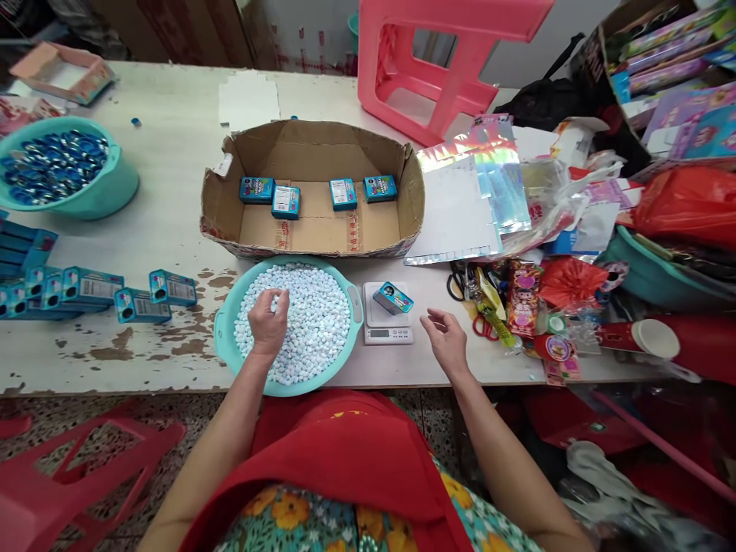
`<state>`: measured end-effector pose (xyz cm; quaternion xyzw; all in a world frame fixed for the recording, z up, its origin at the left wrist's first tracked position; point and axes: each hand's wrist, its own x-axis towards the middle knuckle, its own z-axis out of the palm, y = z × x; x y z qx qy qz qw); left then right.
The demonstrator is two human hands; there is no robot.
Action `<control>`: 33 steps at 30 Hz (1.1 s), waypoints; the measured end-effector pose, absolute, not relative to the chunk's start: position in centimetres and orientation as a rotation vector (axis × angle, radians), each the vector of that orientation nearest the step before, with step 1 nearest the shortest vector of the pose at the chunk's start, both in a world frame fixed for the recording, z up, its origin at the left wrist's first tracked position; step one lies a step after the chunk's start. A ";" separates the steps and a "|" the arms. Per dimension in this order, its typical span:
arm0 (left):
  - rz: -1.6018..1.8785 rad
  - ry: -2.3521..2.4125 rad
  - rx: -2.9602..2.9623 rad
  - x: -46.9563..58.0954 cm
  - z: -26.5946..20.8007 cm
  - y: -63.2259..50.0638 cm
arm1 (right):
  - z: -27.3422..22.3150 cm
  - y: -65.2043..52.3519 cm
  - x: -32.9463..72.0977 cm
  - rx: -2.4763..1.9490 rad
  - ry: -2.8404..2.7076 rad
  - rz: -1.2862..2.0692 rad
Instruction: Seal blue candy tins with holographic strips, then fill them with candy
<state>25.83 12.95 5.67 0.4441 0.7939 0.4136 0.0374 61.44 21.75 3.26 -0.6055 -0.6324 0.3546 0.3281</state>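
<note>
My left hand point(269, 322) is closed over a turquoise basin point(222, 330) full of small white pellets point(316, 322); whatever its curled fingers hold is hidden. To the right of the basin is a small white kitchen scale point(389, 336). On its plate a blue printed box point(394, 297) rests at a slant. My right hand point(447, 340) hovers just right of the scale, its fingers apart and nothing in them. Behind the basin, an open cardboard carton point(313, 238) contains several similar blue boxes point(379, 188).
More blue boxes point(92, 286) stand at left, below a turquoise bowl point(97, 188) of blue-and-silver pieces. Holographic bags point(506, 184), scissors point(456, 282) and mixed packets crowd the right. A pink stool point(437, 115) sits on the table behind the carton; another point(86, 460) is on the floor.
</note>
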 end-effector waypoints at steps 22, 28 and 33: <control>1.823 1.130 0.030 27.6 14.9 15.1 | 13.5 19.5 47.6 -0.996 -2.125 0.957; 1.916 1.358 0.272 31.3 16.3 15.3 | 12.8 18.4 44.9 -0.938 -2.209 0.965; 1.968 1.404 0.326 31.3 16.0 15.1 | 13.0 18.1 44.6 -0.941 -2.220 0.957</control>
